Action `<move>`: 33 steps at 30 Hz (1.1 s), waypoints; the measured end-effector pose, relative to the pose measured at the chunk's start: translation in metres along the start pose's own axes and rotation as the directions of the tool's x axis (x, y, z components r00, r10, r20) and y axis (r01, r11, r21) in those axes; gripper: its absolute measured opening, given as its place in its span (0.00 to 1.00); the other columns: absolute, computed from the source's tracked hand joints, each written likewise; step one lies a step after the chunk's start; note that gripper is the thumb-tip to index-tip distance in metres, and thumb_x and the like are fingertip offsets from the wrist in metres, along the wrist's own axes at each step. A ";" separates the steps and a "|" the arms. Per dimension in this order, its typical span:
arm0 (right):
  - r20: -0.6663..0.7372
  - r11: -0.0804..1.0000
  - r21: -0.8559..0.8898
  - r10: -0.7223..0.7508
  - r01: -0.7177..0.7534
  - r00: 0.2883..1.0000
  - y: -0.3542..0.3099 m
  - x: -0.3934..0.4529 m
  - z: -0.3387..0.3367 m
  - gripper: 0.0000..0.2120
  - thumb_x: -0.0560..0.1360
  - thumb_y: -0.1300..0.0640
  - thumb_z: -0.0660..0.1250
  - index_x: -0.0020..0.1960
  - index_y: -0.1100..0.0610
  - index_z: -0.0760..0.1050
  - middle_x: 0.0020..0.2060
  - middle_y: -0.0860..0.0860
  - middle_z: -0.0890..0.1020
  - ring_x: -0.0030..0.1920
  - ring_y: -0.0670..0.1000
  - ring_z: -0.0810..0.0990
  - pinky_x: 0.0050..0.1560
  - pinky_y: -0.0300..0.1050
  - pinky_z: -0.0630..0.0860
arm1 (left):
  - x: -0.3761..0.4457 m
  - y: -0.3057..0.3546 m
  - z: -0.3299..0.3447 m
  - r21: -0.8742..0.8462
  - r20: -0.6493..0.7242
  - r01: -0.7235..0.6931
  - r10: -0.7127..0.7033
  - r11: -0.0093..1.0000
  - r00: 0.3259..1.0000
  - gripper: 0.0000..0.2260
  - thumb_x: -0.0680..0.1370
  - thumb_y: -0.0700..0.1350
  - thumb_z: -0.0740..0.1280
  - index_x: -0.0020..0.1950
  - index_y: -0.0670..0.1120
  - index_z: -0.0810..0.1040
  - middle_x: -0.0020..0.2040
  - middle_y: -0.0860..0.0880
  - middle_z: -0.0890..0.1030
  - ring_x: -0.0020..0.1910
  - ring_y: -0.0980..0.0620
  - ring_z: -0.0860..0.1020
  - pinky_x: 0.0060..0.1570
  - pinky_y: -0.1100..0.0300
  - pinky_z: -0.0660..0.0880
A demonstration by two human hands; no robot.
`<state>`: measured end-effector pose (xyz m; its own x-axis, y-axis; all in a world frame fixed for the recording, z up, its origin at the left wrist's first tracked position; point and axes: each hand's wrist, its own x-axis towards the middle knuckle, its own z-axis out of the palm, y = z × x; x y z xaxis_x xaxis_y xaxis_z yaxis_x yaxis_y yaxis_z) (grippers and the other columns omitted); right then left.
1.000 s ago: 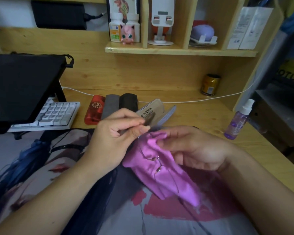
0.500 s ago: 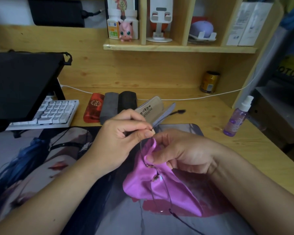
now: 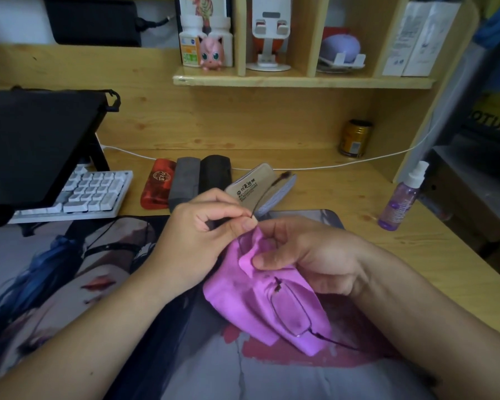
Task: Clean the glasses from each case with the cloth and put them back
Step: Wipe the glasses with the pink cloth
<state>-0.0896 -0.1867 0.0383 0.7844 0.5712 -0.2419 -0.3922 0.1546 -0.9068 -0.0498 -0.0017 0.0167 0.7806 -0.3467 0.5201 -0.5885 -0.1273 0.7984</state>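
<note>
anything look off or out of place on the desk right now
Nothing stands out. The open case lies by three shut ones, the spray bottle stands upright, and the glasses lie in the pink cloth, looking whole.

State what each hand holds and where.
Left hand pinches the glasses at a temple hinge; right hand pinches the pink cloth over one lens.

Pine desk (image 3: 344,197) against pine back panel (image 3: 228,119); shelf (image 3: 300,80) above, split by upright dividers. Dark printed mat (image 3: 70,269) covers desk front. Black stand (image 3: 35,145) left, over keyboard (image 3: 90,192). Dim, soft light.
</note>
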 end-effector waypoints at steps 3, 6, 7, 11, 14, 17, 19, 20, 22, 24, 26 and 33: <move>-0.089 0.998 -0.055 -0.006 0.001 0.996 0.002 0.000 0.003 0.12 0.74 0.77 0.65 0.51 0.63 0.77 0.40 0.56 0.81 0.38 0.50 0.82 0.42 0.41 0.82 | -0.002 0.001 0.005 0.008 0.017 -0.013 0.012 1.000 1.000 0.03 0.73 0.45 0.73 0.46 0.50 0.86 0.45 0.53 0.83 0.47 0.55 0.83 0.49 0.68 0.75; -0.164 0.997 -0.046 -0.072 0.066 0.984 0.005 0.003 0.009 0.07 0.76 0.71 0.67 0.48 0.61 0.79 0.39 0.55 0.81 0.40 0.49 0.81 0.44 0.39 0.79 | -0.002 0.002 0.006 -0.054 0.012 0.017 -0.017 0.998 1.000 0.03 0.73 0.45 0.73 0.44 0.49 0.87 0.45 0.51 0.84 0.47 0.55 0.83 0.49 0.66 0.76; -0.200 0.996 -0.028 -0.088 0.084 0.976 0.004 0.003 0.010 0.05 0.76 0.68 0.67 0.47 0.61 0.80 0.39 0.55 0.81 0.40 0.49 0.80 0.45 0.40 0.78 | -0.001 0.001 0.006 -0.083 0.001 0.039 -0.039 0.996 0.999 0.04 0.72 0.45 0.73 0.44 0.49 0.87 0.44 0.50 0.84 0.46 0.55 0.83 0.50 0.65 0.76; -0.280 0.981 0.098 -0.133 0.167 0.951 0.008 0.009 0.012 0.06 0.78 0.67 0.66 0.46 0.61 0.81 0.40 0.57 0.81 0.40 0.51 0.80 0.45 0.45 0.79 | 0.002 -0.002 0.003 -0.201 -0.037 0.150 -0.160 0.968 0.986 0.04 0.70 0.46 0.74 0.41 0.52 0.88 0.44 0.50 0.85 0.47 0.54 0.83 0.51 0.63 0.76; -0.366 0.959 0.174 -0.146 0.222 0.919 0.005 0.012 0.002 0.06 0.78 0.67 0.65 0.52 0.64 0.80 0.43 0.59 0.81 0.43 0.54 0.80 0.49 0.47 0.80 | 0.002 -0.004 0.001 -0.300 -0.031 0.181 -0.200 0.937 0.979 0.04 0.69 0.45 0.75 0.41 0.52 0.88 0.42 0.51 0.85 0.45 0.55 0.82 0.51 0.63 0.75; -0.443 0.925 0.222 -0.185 0.307 0.877 -0.014 0.004 -0.022 0.06 0.80 0.65 0.62 0.51 0.62 0.78 0.41 0.57 0.80 0.40 0.53 0.80 0.47 0.46 0.80 | 0.006 -0.003 -0.004 -0.388 -0.149 0.131 -0.202 0.912 0.968 0.04 0.69 0.47 0.79 0.42 0.54 0.88 0.39 0.53 0.85 0.41 0.57 0.80 0.46 0.65 0.74; -0.549 0.917 0.119 -0.259 0.381 0.795 -0.028 -0.007 -0.040 0.07 0.80 0.66 0.63 0.47 0.62 0.79 0.36 0.54 0.82 0.36 0.49 0.81 0.40 0.41 0.81 | 0.011 -0.003 -0.011 -0.436 -0.305 0.093 -0.244 0.895 0.921 0.04 0.71 0.46 0.76 0.43 0.55 0.88 0.39 0.53 0.85 0.40 0.56 0.80 0.47 0.63 0.76; -0.605 0.921 -0.007 -0.314 0.389 0.732 -0.032 -0.011 -0.047 0.07 0.79 0.65 0.65 0.45 0.61 0.80 0.34 0.53 0.83 0.35 0.48 0.82 0.38 0.40 0.80 | 0.012 -0.003 -0.015 -0.443 -0.368 0.070 -0.253 0.894 0.895 0.05 0.71 0.45 0.74 0.43 0.54 0.88 0.39 0.53 0.85 0.40 0.56 0.80 0.47 0.63 0.77; -0.676 0.900 -0.360 -0.434 0.248 0.595 -0.033 -0.014 -0.059 0.05 0.77 0.58 0.70 0.43 0.55 0.83 0.35 0.52 0.84 0.38 0.50 0.82 0.41 0.44 0.78 | 0.014 -0.005 -0.020 -0.432 -0.466 0.037 -0.258 0.901 0.846 0.07 0.72 0.46 0.73 0.48 0.50 0.87 0.40 0.50 0.84 0.39 0.55 0.78 0.45 0.62 0.76; -0.676 0.819 -0.572 -0.509 0.056 0.533 -0.031 -0.010 -0.061 0.03 0.74 0.55 0.74 0.47 0.53 0.81 0.38 0.52 0.84 0.39 0.49 0.82 0.43 0.44 0.75 | 0.015 -0.008 -0.023 -0.425 -0.540 0.020 -0.271 0.905 0.797 0.12 0.73 0.45 0.73 0.55 0.43 0.85 0.42 0.47 0.83 0.39 0.54 0.76 0.44 0.62 0.75; -0.668 0.787 -0.617 -0.523 -0.001 0.529 -0.029 -0.008 -0.054 0.11 0.76 0.60 0.71 0.57 0.52 0.74 0.39 0.50 0.83 0.32 0.40 0.81 0.35 0.34 0.73 | 0.016 -0.011 -0.025 -0.433 -0.583 0.024 -0.300 0.901 0.755 0.11 0.76 0.43 0.72 0.57 0.40 0.83 0.42 0.47 0.82 0.37 0.55 0.75 0.43 0.63 0.75; -0.316 0.646 -0.710 -0.649 0.282 0.692 -0.020 -0.012 -0.024 0.10 0.77 0.50 0.67 0.58 0.47 0.78 0.47 0.47 0.81 0.42 0.38 0.77 0.43 0.30 0.72 | 0.014 -0.012 -0.022 -0.465 -0.598 0.058 -0.362 0.883 0.715 0.04 0.78 0.39 0.71 0.51 0.44 0.85 0.40 0.50 0.83 0.36 0.55 0.76 0.44 0.62 0.77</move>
<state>-0.0798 -0.2158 0.0509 0.9493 0.0405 0.3118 0.3085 -0.3113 -0.8988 -0.0271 0.0152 0.0215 0.8971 0.3542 0.2642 -0.3766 0.3000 0.8765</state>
